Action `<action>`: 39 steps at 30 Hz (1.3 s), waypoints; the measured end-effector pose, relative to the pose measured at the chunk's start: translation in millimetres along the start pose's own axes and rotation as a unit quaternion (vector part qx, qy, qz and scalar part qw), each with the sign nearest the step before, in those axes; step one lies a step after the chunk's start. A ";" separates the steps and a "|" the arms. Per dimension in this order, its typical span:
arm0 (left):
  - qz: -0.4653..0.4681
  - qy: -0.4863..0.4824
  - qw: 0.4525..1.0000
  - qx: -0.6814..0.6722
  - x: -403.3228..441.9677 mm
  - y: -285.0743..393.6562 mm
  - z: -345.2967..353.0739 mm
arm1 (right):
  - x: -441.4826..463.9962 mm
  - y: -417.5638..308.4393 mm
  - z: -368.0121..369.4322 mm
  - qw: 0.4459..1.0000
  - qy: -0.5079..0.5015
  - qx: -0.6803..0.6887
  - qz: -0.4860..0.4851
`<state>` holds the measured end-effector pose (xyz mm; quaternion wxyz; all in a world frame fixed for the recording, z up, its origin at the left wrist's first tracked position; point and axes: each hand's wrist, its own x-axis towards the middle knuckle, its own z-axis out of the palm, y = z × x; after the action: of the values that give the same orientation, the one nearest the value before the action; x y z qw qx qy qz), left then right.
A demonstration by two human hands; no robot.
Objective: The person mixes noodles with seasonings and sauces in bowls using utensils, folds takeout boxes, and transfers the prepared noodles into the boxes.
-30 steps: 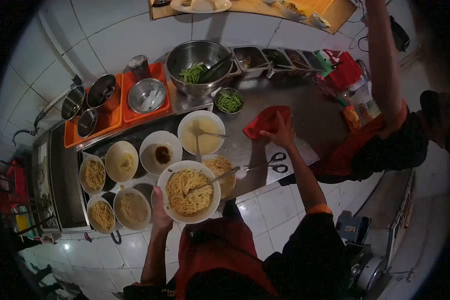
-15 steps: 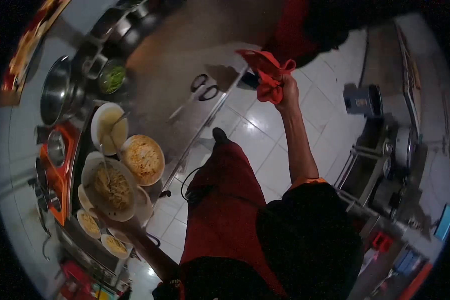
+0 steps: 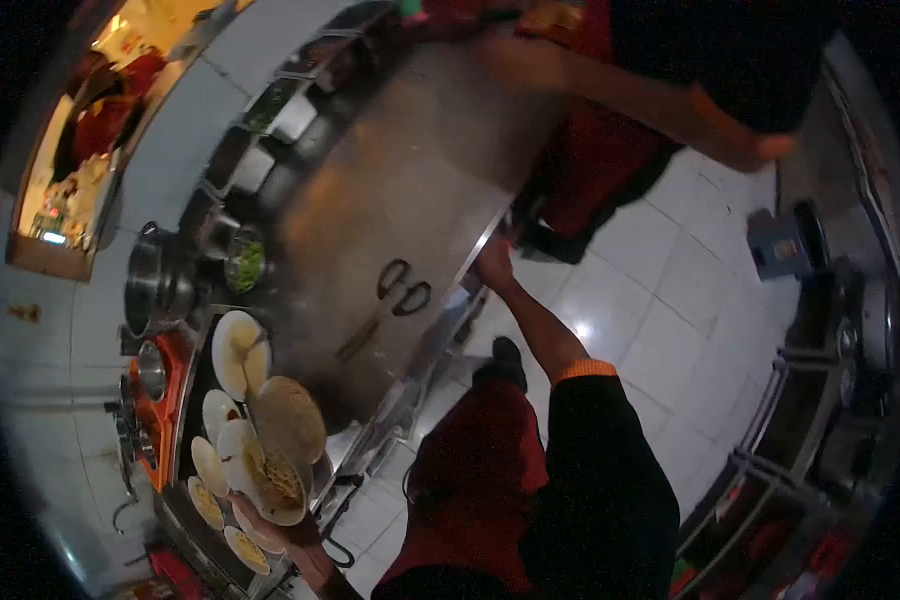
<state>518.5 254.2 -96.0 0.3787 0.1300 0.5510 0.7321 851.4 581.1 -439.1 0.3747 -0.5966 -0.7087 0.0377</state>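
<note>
From where I stand, an orange tray [image 3: 179, 372] is at the far left, and beside it the counter [image 3: 420, 185] carries a cluster of pale bowls, some with noodles [image 3: 207, 504] in them, one with what looks like soup, so I'd judge the filling well along. In front of these the left hand [image 3: 288, 532] has its grip closed on the noodle bowl [image 3: 234, 455], holding it up over the cluster near the counter's edge, so setting it down is not yet done. That bowl is white, its yellowish-brown strands heaped toward one side and much of the inner wall bare. Further right, black-handled scissors [image 3: 405, 288] lie on the counter, apart from the bowls. Then the right hand [image 3: 494, 264] is at the counter's edge, blurred; I can't tell how open its grip is or whether it has anything.
</note>
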 end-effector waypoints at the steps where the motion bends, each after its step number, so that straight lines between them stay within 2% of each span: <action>1: -0.027 0.019 0.999 -0.035 -5.5 -5.3 15.3 | 13.8 8.5 16.9 0.999 -0.043 -0.005 -0.021; 3: 0.038 0.056 0.997 -0.036 -11.7 -10.7 42.7 | 37.2 29.5 44.5 0.990 -0.128 -0.015 -0.057; 5: -0.003 0.002 0.997 -0.080 -13.2 -16.9 36.2 | 45.7 50.6 60.4 0.979 -0.189 -0.014 -0.071; 6: -0.011 0.004 0.997 -0.077 -11.9 -13.2 46.9 | 47.2 56.9 57.7 0.975 -0.203 -0.009 -0.084; 9: -0.009 0.027 0.998 -0.063 -7.0 -13.5 56.3 | 20.1 62.2 42.7 0.972 -0.184 0.043 -0.136; 11: 0.015 0.065 0.996 0.054 -0.1 -13.3 65.1 | -2.5 47.8 -0.8 0.969 -0.185 0.075 -0.145; 12: 0.014 0.084 0.992 0.088 4.5 -14.2 66.9 | 1.3 18.7 -49.7 0.965 -0.241 0.068 -0.084; 13: 0.002 0.090 0.995 0.053 7.9 -15.0 64.4 | 11.1 -19.7 -106.4 0.954 -0.293 0.054 -0.024; 14: -0.010 0.097 0.995 0.018 11.3 -15.7 62.1 | 16.4 -56.2 -144.1 0.948 -0.311 0.051 -0.032; 15: -0.015 0.084 0.996 -0.037 15.5 -14.9 65.4 | 23.6 -91.0 -173.6 0.951 -0.253 0.166 0.064; 16: -0.017 0.096 0.994 -0.045 19.6 -11.9 71.9 | 31.1 -118.3 -196.3 0.930 -0.186 0.275 0.159; 17: -0.036 0.082 0.994 -0.061 23.6 -8.0 80.0 | 45.1 -141.1 -211.5 0.931 -0.195 0.270 0.150; 18: -0.053 0.064 0.994 -0.075 27.1 -4.3 82.7 | 60.7 -163.5 -219.4 0.941 -0.192 0.254 0.111; 19: -0.034 0.050 0.998 -0.019 35.5 -21.1 68.8 | 69.8 -180.0 -220.0 0.950 -0.188 0.239 0.073; 20: -0.021 0.000 1.000 -0.002 37.0 -13.8 77.0 | 80.7 -194.1 -211.5 0.941 -0.237 0.241 -0.002; 21: -0.024 -0.009 0.998 -0.053 42.6 -18.0 78.2 | 91.7 -209.9 -203.1 0.925 -0.279 0.244 -0.080; 22: -0.010 0.017 0.997 -0.071 48.2 -27.6 77.1 | 93.9 -215.1 -190.1 0.915 -0.305 0.188 -0.187; 23: 0.005 0.021 0.997 -0.077 46.8 -23.3 77.4 | 103.6 -233.1 -195.7 0.883 -0.333 0.058 -0.327; 24: 0.082 -0.008 0.994 0.070 43.3 -20.1 76.0 | 102.5 -235.8 -190.5 0.876 -0.337 0.032 -0.344; 25: 0.118 -0.020 0.983 0.140 42.2 -16.0 75.2 | 98.9 -228.2 -181.0 0.867 -0.343 0.004 -0.361; 26: 0.156 -0.027 0.965 0.207 40.9 -12.1 74.3 | 94.2 -214.7 -164.6 0.861 -0.376 0.058 -0.337; 27: 0.049 -0.046 0.998 0.020 40.6 -2.0 76.3 | 85.3 -206.8 -156.5 0.857 -0.380 0.056 -0.345; 28: -0.058 -0.065 0.982 -0.168 40.1 4.4 74.4 | 76.2 -200.8 -150.8 0.870 -0.347 0.024 -0.350; 30: -0.047 -0.065 0.983 -0.167 41.5 2.3 64.7 | 66.6 -205.2 -149.1 0.897 -0.284 -0.004 -0.338; 31: -0.041 -0.070 0.984 -0.159 42.6 1.5 62.0 | 62.6 -215.3 -145.0 0.895 -0.285 -0.003 -0.344; 32: -0.038 -0.064 0.984 -0.161 41.9 5.8 64.8 | 56.5 -224.4 -139.8 0.920 -0.263 0.003 -0.291; 33: -0.075 -0.043 0.980 -0.181 38.9 10.7 70.7 | 50.8 -231.6 -135.5 0.940 -0.244 0.012 -0.239; 34: -0.104 -0.010 0.974 -0.200 35.8 15.9 71.8 | 47.7 -247.7 -131.9 0.946 -0.223 -0.006 -0.233; 35: -0.057 0.012 0.980 -0.191 39.1 8.2 72.9 | 43.1 -258.3 -122.6 0.936 -0.243 0.020 -0.253; 36: -0.028 0.029 0.981 -0.189 43.1 3.5 76.0 | 40.7 -263.1 -111.3 0.937 -0.206 -0.020 -0.282; 37: -0.004 -0.025 0.981 -0.194 47.1 -12.9 67.6 | 38.1 -266.8 -101.8 0.936 -0.164 -0.059 -0.306; 38: 0.016 0.015 0.988 -0.154 59.8 -40.2 62.5 | 43.3 -265.5 -102.1 0.948 -0.221 0.111 -0.198; 39: 0.017 0.039 0.988 -0.150 62.3 -36.6 71.3 | 60.4 -269.0 -106.2 0.923 -0.267 0.265 -0.078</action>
<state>534.5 352.1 -117.7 0.3601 0.0525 0.4472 0.8171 692.3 515.3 -199.0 0.3176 -0.3860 -0.7910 0.3527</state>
